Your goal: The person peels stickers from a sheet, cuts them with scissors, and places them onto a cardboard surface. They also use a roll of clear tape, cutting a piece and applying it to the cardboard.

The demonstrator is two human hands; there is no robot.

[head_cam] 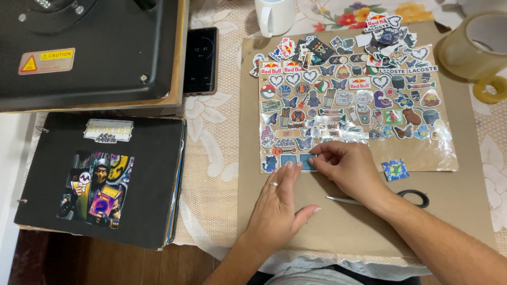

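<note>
Right hand pinching a small blue sticker beside the flat, empty left hand; a slip could crook it onto neighbours just above.

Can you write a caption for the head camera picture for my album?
Two hands, left hand flat and right hand pinching, press a small sticker onto a sticker sheet on brown cardboard.

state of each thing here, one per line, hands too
left hand: flat on the brown paper, fingers spread
right hand: pinching a small sticker at the sheet's lower edge
sticker sheet: lying flat, mostly filled
loose stickers: piled at the top
scissors: lying closed
phone: screen lit
binder: closed
tape roll: on its side
</note>
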